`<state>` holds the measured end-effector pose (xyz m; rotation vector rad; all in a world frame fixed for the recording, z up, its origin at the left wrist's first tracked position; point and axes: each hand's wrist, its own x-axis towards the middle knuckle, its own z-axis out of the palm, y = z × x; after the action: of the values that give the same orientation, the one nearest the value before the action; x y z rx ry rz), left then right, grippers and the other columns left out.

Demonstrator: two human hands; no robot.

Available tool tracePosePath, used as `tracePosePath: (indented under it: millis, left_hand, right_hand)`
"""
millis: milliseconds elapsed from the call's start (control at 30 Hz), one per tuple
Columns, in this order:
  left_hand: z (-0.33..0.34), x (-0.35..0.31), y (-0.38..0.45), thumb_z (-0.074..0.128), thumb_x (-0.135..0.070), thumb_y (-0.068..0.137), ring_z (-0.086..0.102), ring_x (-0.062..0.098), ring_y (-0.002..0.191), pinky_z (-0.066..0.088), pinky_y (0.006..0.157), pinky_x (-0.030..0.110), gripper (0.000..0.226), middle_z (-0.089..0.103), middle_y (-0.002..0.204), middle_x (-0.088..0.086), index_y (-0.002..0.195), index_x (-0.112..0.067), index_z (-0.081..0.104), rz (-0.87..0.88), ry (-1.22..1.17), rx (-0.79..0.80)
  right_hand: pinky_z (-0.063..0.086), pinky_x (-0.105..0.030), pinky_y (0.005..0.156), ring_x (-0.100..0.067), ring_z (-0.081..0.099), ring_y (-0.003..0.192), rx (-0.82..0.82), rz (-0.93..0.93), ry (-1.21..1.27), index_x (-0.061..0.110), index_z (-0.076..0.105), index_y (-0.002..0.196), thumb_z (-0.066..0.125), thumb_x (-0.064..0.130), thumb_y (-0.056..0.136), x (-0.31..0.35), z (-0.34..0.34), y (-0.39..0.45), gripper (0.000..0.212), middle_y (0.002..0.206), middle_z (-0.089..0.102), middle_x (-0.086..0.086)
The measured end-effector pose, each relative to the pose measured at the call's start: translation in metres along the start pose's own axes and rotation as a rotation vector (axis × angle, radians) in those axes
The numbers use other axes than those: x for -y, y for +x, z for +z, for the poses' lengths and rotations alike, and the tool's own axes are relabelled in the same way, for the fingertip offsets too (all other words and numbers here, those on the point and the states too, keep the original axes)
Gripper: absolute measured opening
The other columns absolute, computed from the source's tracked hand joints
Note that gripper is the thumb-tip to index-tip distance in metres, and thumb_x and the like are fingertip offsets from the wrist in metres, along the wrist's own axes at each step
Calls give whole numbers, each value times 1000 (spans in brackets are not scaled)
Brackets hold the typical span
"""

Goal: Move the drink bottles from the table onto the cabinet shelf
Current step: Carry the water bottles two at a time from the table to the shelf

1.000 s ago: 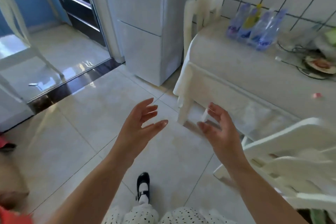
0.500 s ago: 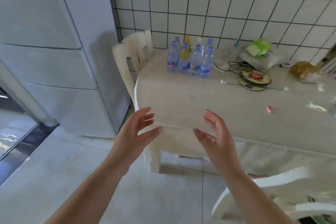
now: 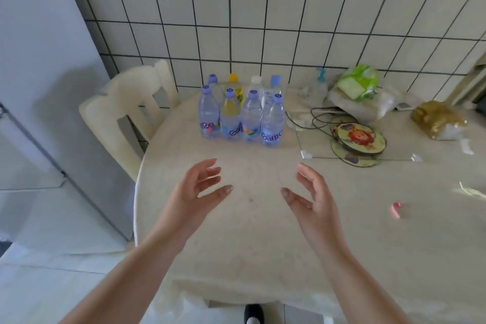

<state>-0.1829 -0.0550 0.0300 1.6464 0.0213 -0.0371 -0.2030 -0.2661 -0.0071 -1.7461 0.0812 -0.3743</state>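
Note:
Several clear drink bottles (image 3: 242,116) with purple caps stand in two rows at the far left of the table (image 3: 249,231), close to the tiled wall; one at the back has a yellow cap (image 3: 233,78). My left hand (image 3: 196,192) and my right hand (image 3: 313,198) hover over the table, palms facing each other, fingers apart, holding nothing. Both hands are short of the bottles and do not touch them. No cabinet shelf is in view.
A cream chair (image 3: 126,118) stands at the table's left end beside a white fridge (image 3: 39,87). Right of the bottles lie black cables (image 3: 313,118), round coasters (image 3: 357,141), a green-and-white bag (image 3: 359,85), a gold packet (image 3: 438,119) and a small pink item (image 3: 395,209).
The view has swung from the floor to the table and come closer. Both open hands now hover over the tabletop, nearer to the bottles.

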Motion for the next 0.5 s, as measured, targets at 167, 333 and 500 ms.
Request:
tracePosePath:
  millis: [167, 333, 500]
  left_hand:
    - [38, -4, 79, 72, 0, 78, 59, 5, 106, 51, 88, 22, 48, 61, 111, -10, 111, -29, 52, 8, 19, -17]
    - [56, -5, 141, 74, -7, 80, 53, 8, 120, 45, 95, 25, 62, 57, 126, -7, 133, -23, 47, -13, 65, -17]
    - [68, -5, 200, 73, -12, 82, 47, 3, 123, 39, 91, 22, 73, 49, 133, -11, 141, -34, 36, -22, 100, -16]
  right_hand:
    - [48, -12, 87, 11, 47, 119, 25, 17, -27, 36, 49, 117, 69, 16, 82, -19, -8, 80, 45, 132, 52, 9]
    - [42, -2, 78, 9, 48, 116, 32, 37, -100, 27, 50, 119, 70, 14, 81, -33, -17, 144, 45, 130, 53, 7]
    - [42, -3, 82, 13, 44, 117, 52, 51, -148, 24, 47, 126, 72, 17, 80, -46, -14, 200, 53, 128, 50, 10]
